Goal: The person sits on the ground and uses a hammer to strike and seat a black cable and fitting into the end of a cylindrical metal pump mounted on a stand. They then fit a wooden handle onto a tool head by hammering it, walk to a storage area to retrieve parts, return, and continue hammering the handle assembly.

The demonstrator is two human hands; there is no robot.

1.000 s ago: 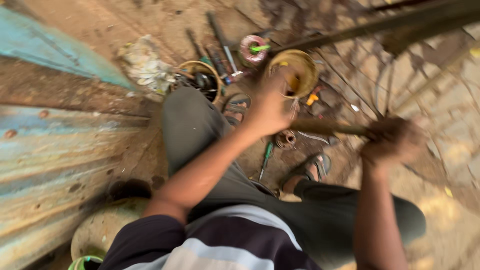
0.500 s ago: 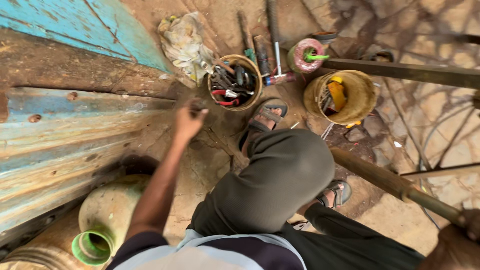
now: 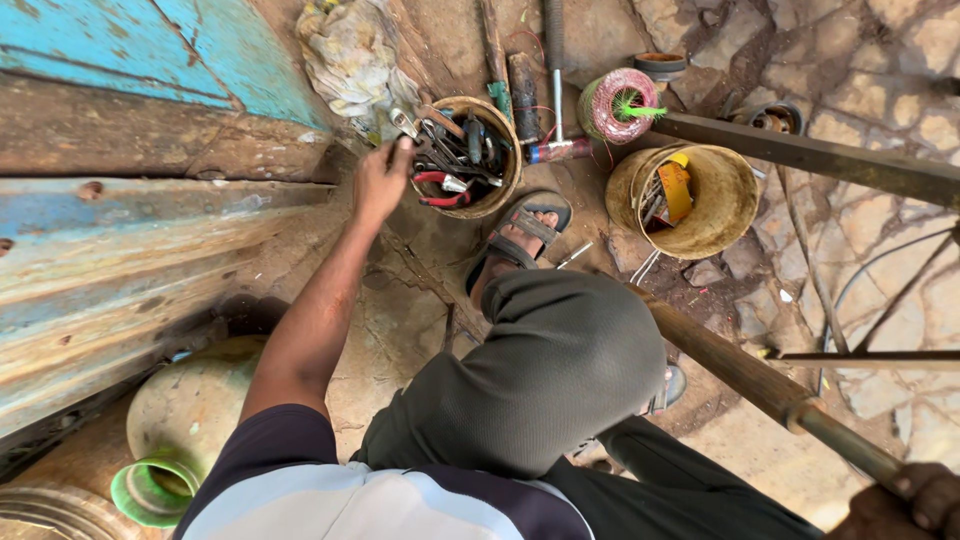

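On the dusty stone ground by the blue-painted wall [image 3: 140,60], the seated person's right hand [image 3: 915,500], half cut off at the frame's corner, was clenched around a long rusty bar [image 3: 760,385] slanting past the knee. The left hand [image 3: 383,180] reached into the tool-filled bucket [image 3: 497,195] set within arm's reach; its fingertips were buried among pliers [image 3: 440,190], so I could not tell whether it grasped anything.

right hand [image 3: 915,500] cut off, grip unclear

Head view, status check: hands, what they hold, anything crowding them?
Left hand at rim of tool tub, grip unclear. Right hand wrapped around long rod. Rag beside the tub.
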